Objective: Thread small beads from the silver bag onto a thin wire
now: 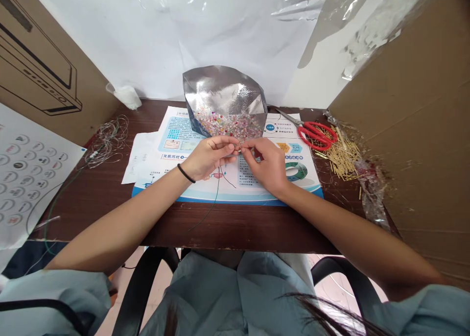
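Observation:
My left hand (211,158), with a black band on its wrist, is pinched closed. A thin dark thread (216,194) hangs from below its fingers down over the table edge area. My right hand (267,165) is closed in a pinch too, its fingertips meeting those of the left. Something tiny and pale sits between the fingertips, too small to name. Just behind both hands stands an open silvery bag (223,88) holding many small beads (227,124) in pink, red, white and clear colours.
Printed sheets (176,191) lie under the hands on the dark table (235,228). Red-handled scissors (317,135) rest at right, beside a pile of gold-coloured sticks (343,155). Tangled clear line (106,140) lies at left. Cardboard walls (422,130) flank both sides.

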### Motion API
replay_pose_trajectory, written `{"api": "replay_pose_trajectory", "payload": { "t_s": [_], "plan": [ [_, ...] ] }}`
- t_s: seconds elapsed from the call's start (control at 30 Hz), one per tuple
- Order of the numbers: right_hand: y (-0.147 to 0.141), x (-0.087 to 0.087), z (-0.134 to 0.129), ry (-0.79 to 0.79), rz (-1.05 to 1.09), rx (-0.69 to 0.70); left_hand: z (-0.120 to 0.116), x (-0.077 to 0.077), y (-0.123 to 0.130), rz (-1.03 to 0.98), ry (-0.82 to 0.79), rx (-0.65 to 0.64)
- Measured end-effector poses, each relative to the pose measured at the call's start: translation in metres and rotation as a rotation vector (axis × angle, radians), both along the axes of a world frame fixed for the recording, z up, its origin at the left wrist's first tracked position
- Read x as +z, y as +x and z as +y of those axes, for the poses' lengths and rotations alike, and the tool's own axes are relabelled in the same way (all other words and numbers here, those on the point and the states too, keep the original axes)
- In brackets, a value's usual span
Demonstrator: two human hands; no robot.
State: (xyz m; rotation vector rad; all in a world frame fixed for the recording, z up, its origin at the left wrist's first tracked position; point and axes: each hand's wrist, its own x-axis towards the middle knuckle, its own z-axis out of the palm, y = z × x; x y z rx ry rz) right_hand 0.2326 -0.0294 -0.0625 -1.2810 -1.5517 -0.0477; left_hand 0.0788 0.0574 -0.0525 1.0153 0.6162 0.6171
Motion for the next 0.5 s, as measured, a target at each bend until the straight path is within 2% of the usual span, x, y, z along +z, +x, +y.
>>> {"api": "replay_pose_trajectory", "payload": {
  "t_s": [0.27,0.5],
  "plan": [
    [-0.0006,0.002,-0.0015,-0.078,0.002,-0.016,-0.0011,0.0035,0.0001,-0.021,0.002,-0.015],
    [-0.0005,0.0032,-0.0014,-0.071,0.02,-0.017,-0.0006,0.0027,-0.0004,-0.001,0.016,-0.018]
  ]
}}
